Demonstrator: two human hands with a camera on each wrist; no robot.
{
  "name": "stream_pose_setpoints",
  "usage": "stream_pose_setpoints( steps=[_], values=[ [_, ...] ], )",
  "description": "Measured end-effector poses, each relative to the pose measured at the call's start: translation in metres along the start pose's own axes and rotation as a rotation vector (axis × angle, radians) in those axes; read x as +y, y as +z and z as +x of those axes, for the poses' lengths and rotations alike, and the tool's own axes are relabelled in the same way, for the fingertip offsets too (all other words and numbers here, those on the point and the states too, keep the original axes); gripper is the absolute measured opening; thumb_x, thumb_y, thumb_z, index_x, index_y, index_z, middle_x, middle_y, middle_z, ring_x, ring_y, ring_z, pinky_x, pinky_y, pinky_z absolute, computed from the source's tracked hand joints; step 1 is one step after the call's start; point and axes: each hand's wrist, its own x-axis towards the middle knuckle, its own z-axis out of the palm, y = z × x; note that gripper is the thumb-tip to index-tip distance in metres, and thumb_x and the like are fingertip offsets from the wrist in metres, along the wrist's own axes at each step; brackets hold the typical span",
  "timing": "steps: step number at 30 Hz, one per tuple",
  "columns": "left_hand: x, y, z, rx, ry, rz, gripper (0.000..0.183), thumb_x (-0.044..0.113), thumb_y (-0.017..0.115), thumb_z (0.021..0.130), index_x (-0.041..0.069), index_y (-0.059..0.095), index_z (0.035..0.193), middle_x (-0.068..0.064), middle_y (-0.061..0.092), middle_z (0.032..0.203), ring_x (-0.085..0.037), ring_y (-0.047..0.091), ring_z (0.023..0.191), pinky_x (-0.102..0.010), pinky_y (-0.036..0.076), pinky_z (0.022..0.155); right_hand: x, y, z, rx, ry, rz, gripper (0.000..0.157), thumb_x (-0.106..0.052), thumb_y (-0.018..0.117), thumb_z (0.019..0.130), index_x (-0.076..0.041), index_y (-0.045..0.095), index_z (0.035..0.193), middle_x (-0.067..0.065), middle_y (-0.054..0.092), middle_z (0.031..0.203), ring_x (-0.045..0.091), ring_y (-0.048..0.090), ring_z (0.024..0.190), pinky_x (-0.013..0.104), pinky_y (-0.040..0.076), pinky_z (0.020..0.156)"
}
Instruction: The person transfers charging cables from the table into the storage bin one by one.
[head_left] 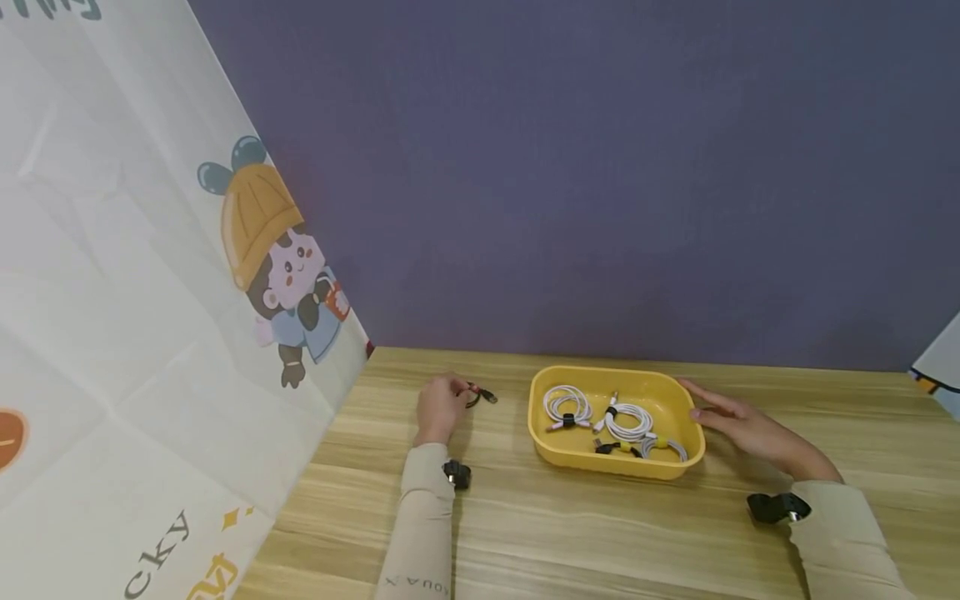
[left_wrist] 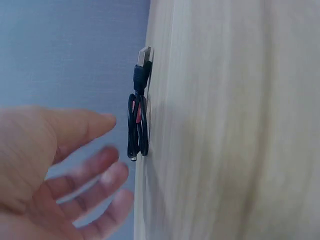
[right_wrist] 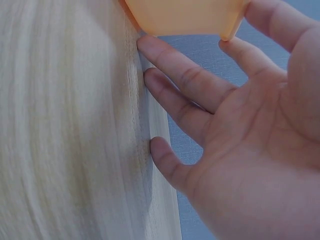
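A small black USB cable [left_wrist: 137, 120], folded into loops with a red tie round it, lies on the wooden table. My left hand [head_left: 442, 407] is right beside it; in the left wrist view the thumb and fingers stand spread with a gap to the cable. At the right end of a yellow plastic bin [head_left: 542, 446], my right hand [head_left: 753, 429] touches the rim and outer wall with extended fingers, thumb over the rim. Inside are a white cable [head_left: 567, 400] and another white cable [head_left: 633, 423], both black-tied, plus a black cable [head_left: 611, 448] and a grey cable [head_left: 675, 448] with yellow ties.
The bin stands on the light wood table [head_left: 570, 533], towards its far edge. Behind rises a dark blue-grey wall panel [head_left: 570, 167]. A white sheet with printed cartoon figures [head_left: 112, 292] hangs along the left side.
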Motion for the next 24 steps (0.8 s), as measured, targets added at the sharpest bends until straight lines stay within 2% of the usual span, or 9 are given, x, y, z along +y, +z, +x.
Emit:
stream_pose_setpoints(
  steps=[3,7,10,15,19,22,24],
  values=[
    [-0.0009,-0.0005,0.0001,0.005,-0.073,0.024,0.008,0.021,0.075,0.081,0.015,0.073,0.086,-0.003,0.073,0.087,-0.019,0.063,0.07,-0.03,0.049,0.054,0.0014,0.0002,0.0004,0.002,-0.009,0.0,0.062,-0.042,0.041,0.102,-0.032,0.009,0.155,0.013,0.008,0.162,0.049,0.017,0.142,0.068,0.035,0.104],
    [-0.0013,-0.0022,-0.0023,-0.053,-0.182,0.047,0.015,0.03,0.074,0.083,0.016,0.072,0.082,-0.001,0.07,0.082,-0.017,0.058,0.06,-0.026,0.043,0.045,0.0019,0.0,0.0005,0.009,-0.009,-0.016,0.062,-0.042,0.041,0.102,-0.032,0.01,0.155,0.015,0.01,0.161,0.05,0.022,0.141,0.069,0.038,0.102],
    [-0.0018,-0.0025,-0.0035,-0.084,-0.22,0.062,0.024,0.035,0.072,0.084,0.015,0.066,0.072,0.001,0.062,0.069,-0.015,0.05,0.053,-0.026,0.037,0.041,0.0015,-0.0002,0.0005,0.009,-0.008,-0.016,0.063,-0.043,0.041,0.102,-0.032,0.01,0.155,0.016,0.01,0.161,0.049,0.022,0.141,0.068,0.038,0.102],
    [-0.0027,-0.0011,-0.0035,-0.106,-0.245,0.072,0.038,0.037,0.07,0.085,0.015,0.054,0.058,0.004,0.045,0.055,-0.012,0.037,0.047,-0.024,0.027,0.038,0.0011,0.0001,0.0006,0.003,-0.008,-0.007,0.063,-0.043,0.041,0.102,-0.031,0.009,0.155,0.015,0.009,0.162,0.049,0.022,0.141,0.067,0.037,0.104],
    [-0.0029,-0.0009,-0.0033,-0.116,-0.265,0.074,0.031,0.034,0.071,0.084,0.016,0.062,0.06,0.004,0.055,0.059,-0.013,0.045,0.049,-0.025,0.033,0.04,0.0008,0.0003,0.0007,0.01,-0.008,-0.013,0.063,-0.044,0.041,0.102,-0.032,0.009,0.155,0.016,0.01,0.161,0.049,0.026,0.14,0.067,0.038,0.103],
    [-0.0023,-0.0007,-0.0035,-0.107,-0.28,0.083,0.023,0.032,0.072,0.083,0.017,0.068,0.066,0.001,0.066,0.068,-0.017,0.055,0.054,-0.029,0.041,0.043,0.0011,0.0002,0.0004,0.011,-0.002,-0.015,0.062,-0.044,0.041,0.102,-0.034,0.009,0.154,0.016,0.01,0.161,0.05,0.028,0.139,0.068,0.039,0.102],
    [-0.0019,-0.0003,-0.0033,-0.111,-0.292,0.086,0.027,0.033,0.072,0.084,0.016,0.067,0.064,-0.001,0.066,0.066,-0.018,0.055,0.053,-0.03,0.042,0.043,0.0015,-0.0001,0.0002,0.011,0.002,-0.017,0.062,-0.044,0.041,0.102,-0.036,0.009,0.154,0.017,0.01,0.161,0.05,0.027,0.139,0.068,0.039,0.101]
  ],
)
